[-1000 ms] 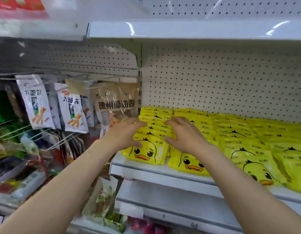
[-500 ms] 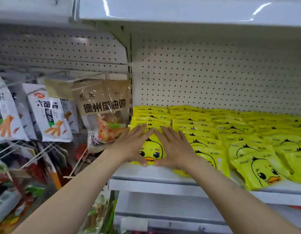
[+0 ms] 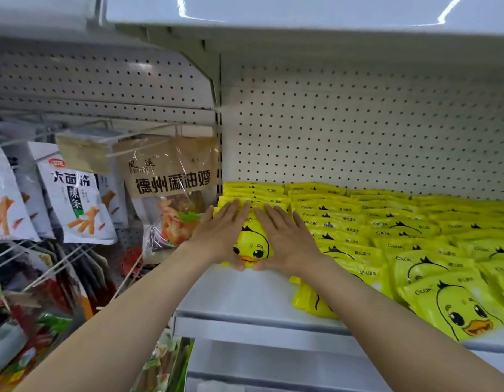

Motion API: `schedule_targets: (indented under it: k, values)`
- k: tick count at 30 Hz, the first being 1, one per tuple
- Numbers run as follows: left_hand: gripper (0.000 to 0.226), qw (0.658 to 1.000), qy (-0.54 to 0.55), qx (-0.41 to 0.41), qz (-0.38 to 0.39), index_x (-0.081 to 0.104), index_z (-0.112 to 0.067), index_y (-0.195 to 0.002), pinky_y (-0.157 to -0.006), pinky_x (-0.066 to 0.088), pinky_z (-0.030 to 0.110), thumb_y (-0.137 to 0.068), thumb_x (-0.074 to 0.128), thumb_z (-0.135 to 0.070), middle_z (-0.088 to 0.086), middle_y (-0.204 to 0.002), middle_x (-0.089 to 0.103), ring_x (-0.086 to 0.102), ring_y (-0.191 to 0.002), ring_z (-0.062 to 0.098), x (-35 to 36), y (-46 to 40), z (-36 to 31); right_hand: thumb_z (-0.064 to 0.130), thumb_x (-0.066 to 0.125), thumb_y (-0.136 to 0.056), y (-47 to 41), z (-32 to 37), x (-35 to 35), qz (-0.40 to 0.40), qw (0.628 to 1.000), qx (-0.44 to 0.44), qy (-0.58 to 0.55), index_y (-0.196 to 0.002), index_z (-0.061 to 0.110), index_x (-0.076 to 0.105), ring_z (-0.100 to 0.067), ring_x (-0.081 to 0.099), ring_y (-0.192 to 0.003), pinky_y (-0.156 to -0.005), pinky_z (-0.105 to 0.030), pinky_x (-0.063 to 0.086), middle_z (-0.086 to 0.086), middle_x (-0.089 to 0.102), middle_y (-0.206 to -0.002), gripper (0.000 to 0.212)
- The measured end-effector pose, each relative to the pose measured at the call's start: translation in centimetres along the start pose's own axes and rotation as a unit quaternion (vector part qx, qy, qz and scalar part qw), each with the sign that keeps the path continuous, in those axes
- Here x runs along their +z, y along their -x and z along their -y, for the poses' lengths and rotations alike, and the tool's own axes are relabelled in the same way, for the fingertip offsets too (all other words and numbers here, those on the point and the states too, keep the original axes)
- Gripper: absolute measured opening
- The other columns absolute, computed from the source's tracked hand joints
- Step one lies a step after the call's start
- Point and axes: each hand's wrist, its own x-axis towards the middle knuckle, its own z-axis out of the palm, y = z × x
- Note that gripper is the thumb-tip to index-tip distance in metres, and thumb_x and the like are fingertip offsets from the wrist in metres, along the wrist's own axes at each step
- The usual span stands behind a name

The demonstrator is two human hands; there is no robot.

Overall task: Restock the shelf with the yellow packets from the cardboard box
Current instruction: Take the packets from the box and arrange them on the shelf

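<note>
We see two bare hands laid on the leftmost stack of yellow packets (image 3: pixel 252 244), which stands on the white shelf (image 3: pixel 239 295) at its left end, against the upright that divides the two bays. Our left hand (image 3: pixel 221 236) lies flat on the left half of the front packet, fingers straight and close together, thumb tucked along the packet's lower edge; it presses the packet and grasps nothing. Our right hand (image 3: pixel 284 239) mirrors it on the right half, fingers extended and slightly spread, thumb meeting the lower edge just beside the left thumb; it too only presses. Between the two hands the printed duck face of the front packet shows. To the right of this stack, further rows of yellow duck packets (image 3: pixel 386 236) overlap like tiles along the shelf toward its right end, the nearest one (image 3: pixel 454 309) lying at the shelf's front edge. One packet (image 3: pixel 307 301) lies tilted beneath our right forearm, near the shelf's front lip. Behind the stack rises the perforated back panel (image 3: pixel 358 131). Left of the shelf, beyond the upright, a brown snack bag (image 3: pixel 171 190) hangs from a wire hook, and white snack bags (image 3: pixel 75 202) hang farther left. The cardboard box is out of view
</note>
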Motion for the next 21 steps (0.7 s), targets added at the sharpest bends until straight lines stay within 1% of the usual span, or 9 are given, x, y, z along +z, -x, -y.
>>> schedule_targets:
  k: [2, 4, 8, 12, 17, 19, 21]
  values:
    - [0.143, 1.0, 0.004, -0.013, -0.009, -0.018, -0.023, -0.153, -0.12, 0.003, 0.052, -0.058, 0.085, -0.054, 0.005, -0.163, -0.013, -0.009, -0.15, 0.021, -0.2, -0.7, 0.2, 0.067, 0.071, -0.072, -1.0, 0.2, -0.1, -0.009, 1.0, 0.004, 0.003, -0.158, 0.025, -0.008, -0.022, -0.006, -0.153, -0.123, -0.05, 0.0, 0.0, -0.004, -0.166, 0.125]
    - [0.144, 1.0, 0.007, -0.013, -0.012, -0.017, -0.023, -0.153, -0.121, 0.003, 0.052, -0.057, 0.085, -0.055, 0.004, -0.163, -0.012, -0.009, -0.15, 0.021, -0.1, -1.0, 0.5, 0.066, 0.074, -0.07, -1.6, 0.1, -0.2, 0.002, 1.0, 0.002, 0.005, -0.158, 0.025, -0.009, -0.023, -0.006, -0.153, -0.123, -0.051, 0.001, 0.0, -0.005, -0.166, 0.127]
    - [0.148, 1.0, 0.01, 0.013, 0.003, -0.019, -0.022, -0.153, -0.121, -0.002, 0.047, -0.055, 0.085, -0.058, 0.001, -0.162, -0.016, -0.013, -0.15, 0.017, 0.1, -0.4, 1.4, 0.066, 0.078, -0.064, -0.8, -0.9, -0.7, 0.028, 1.0, -0.011, -0.003, -0.157, 0.03, -0.011, -0.02, -0.008, -0.153, -0.123, -0.05, -0.002, 0.001, -0.008, -0.166, 0.133]
    - [0.147, 0.999, 0.018, 0.029, 0.034, -0.02, -0.025, -0.152, -0.12, -0.006, 0.044, -0.055, 0.085, -0.058, 0.0, -0.162, -0.019, -0.015, -0.149, 0.018, -0.5, -0.3, 2.3, 0.062, 0.078, -0.068, 0.1, -1.7, -1.0, 0.028, 1.0, 0.002, 0.006, -0.157, 0.028, -0.01, -0.02, -0.008, -0.153, -0.123, -0.049, -0.003, 0.0, -0.007, -0.166, 0.13]
    - [0.143, 0.999, 0.046, 0.014, 0.022, -0.017, -0.027, -0.153, -0.121, 0.009, 0.051, -0.058, 0.087, -0.052, 0.0, -0.163, -0.015, -0.011, -0.15, 0.02, -0.2, -1.0, 1.9, 0.057, 0.079, -0.071, -0.5, -1.0, -0.8, 0.007, 0.999, 0.028, 0.029, -0.157, 0.026, -0.007, -0.023, -0.004, -0.153, -0.123, -0.051, -0.001, -0.003, -0.001, -0.166, 0.125]
    - [0.144, 0.999, 0.049, 0.015, 0.008, -0.019, -0.027, -0.152, -0.121, 0.009, 0.051, -0.057, 0.087, -0.052, 0.0, -0.162, -0.016, -0.011, -0.15, 0.02, 0.1, -0.9, 1.9, 0.061, 0.078, -0.069, -0.6, -0.9, -0.8, 0.012, 0.999, 0.03, 0.036, -0.157, 0.025, -0.008, -0.024, -0.005, -0.153, -0.122, -0.051, -0.002, -0.004, -0.002, -0.166, 0.128]
    - [0.148, 0.998, 0.06, 0.014, -0.014, -0.023, -0.028, -0.151, -0.12, 0.006, 0.05, -0.056, 0.088, -0.053, -0.001, -0.161, -0.021, -0.014, -0.149, 0.02, 0.3, -0.6, 2.1, 0.07, 0.073, -0.067, -0.6, -0.8, -0.9, 0.022, 0.999, 0.027, 0.022, -0.157, 0.024, -0.01, -0.023, -0.008, -0.153, -0.122, -0.05, -0.004, -0.002, -0.006, -0.166, 0.13]
